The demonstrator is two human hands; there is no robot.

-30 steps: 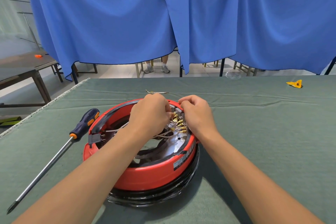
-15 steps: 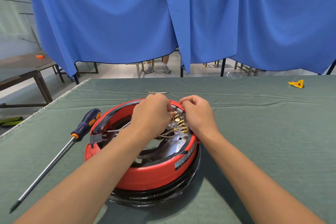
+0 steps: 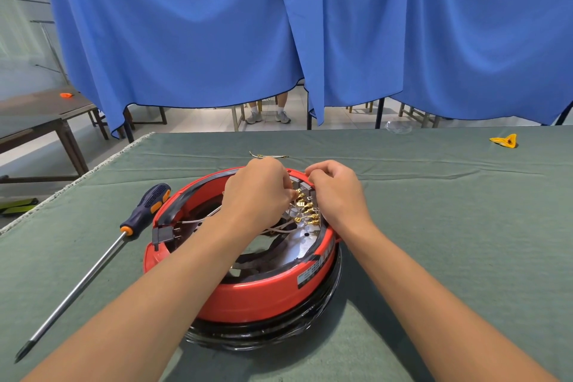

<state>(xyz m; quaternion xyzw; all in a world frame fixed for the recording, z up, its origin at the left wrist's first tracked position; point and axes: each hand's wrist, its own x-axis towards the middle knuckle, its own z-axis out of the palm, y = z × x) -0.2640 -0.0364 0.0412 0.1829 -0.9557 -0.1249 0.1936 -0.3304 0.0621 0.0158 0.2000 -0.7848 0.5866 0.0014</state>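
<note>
Green felt-covered table [image 3: 434, 226], blue cloth curtain [image 3: 186, 25] behind | upturned round red plastic appliance housing [image 3: 248, 298] at table centre, gold spade terminals [image 3: 305, 211] in a row inside its far rim | left hand [image 3: 257, 192] curled, pinching a terminal | right hand [image 3: 336, 192] curled beside the row (hold hidden, cannot tell) | blue-and-orange-handled screwdriver [image 3: 145, 211] lying left of housing

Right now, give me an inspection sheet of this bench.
Surface: green cloth table, wrinkled.
Job's things: red housing lying open on a black rim; brass connectors inside.
Clutter: screwdriver left of the housing; yellow scrap far right; loose wire piece beyond.
Grippers: left hand pinches at the connectors; right hand curled at the far rim, hold hidden.
Cables: white wires inside the housing.
Surroundings: blue curtain; side table left.
</note>
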